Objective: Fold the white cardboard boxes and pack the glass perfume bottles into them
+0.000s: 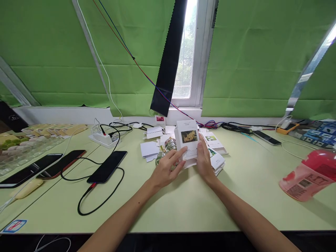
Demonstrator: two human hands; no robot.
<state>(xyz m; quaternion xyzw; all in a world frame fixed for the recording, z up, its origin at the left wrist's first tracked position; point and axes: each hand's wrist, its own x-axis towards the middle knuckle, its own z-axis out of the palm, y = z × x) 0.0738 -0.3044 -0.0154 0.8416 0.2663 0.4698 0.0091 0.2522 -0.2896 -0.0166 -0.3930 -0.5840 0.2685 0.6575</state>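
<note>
Held up over the middle of the table is a white cardboard box point(189, 137) with a picture of yellow flowers on its front. My left hand point(168, 168) grips its lower left edge, thumb and fingers against the side and front. Along the right edge, my right hand point(204, 159) is closed round the same box. Small glass bottles point(160, 154) with gold and pink parts stand just behind my left hand, partly hidden by it. More white printed boxes point(216, 160) lie stacked beside my right hand. Folded white cartons point(149, 150) lie to the left of the bottles.
A black phone point(107, 167) on a charging cable lies left, with two more phones beyond it. A power strip point(103, 139) and tangled cables run along the back. At right are a pink cup point(309, 175), a grey phone point(266, 138) and a yellow device point(287, 128).
</note>
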